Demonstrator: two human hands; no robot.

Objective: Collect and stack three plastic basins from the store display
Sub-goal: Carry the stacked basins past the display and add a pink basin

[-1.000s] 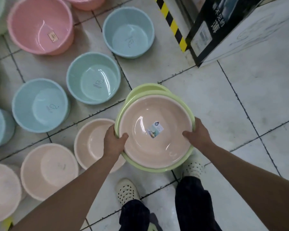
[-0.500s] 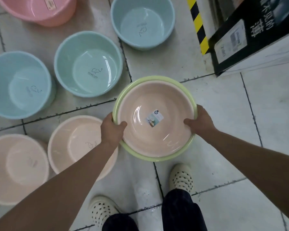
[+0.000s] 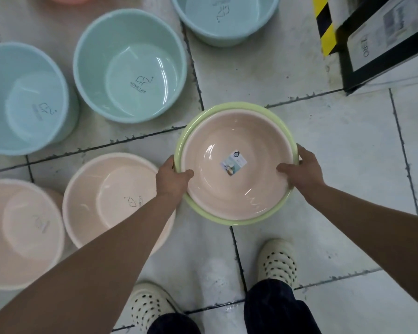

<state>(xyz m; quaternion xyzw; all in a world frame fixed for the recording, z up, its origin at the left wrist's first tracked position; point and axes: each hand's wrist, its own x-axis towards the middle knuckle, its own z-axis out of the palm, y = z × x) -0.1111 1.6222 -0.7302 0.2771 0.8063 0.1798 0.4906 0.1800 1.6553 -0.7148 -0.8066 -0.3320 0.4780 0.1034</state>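
Note:
I hold a stack of basins above the tiled floor. A pale pink basin (image 3: 217, 186) with a small label in its bottom sits nested inside a light green basin (image 3: 204, 210), whose rim shows all round it. My left hand (image 3: 173, 178) grips the stack's left rim, thumb inside. My right hand (image 3: 301, 171) grips the right rim the same way. How many basins lie under the pink one I cannot tell.
Display basins stand on the floor to the left: a mint one (image 3: 130, 66), blue ones (image 3: 22, 97) (image 3: 225, 18), and peach ones (image 3: 106, 201) (image 3: 19, 232). A black and white carton (image 3: 384, 42) and a yellow-black striped edge (image 3: 323, 27) are at the upper right. My shoes (image 3: 278, 263) are below.
The view has shifted left and down over the floor display. The stack has stayed in both hands, and the second green rim that stuck out at the back one second ago no longer shows.

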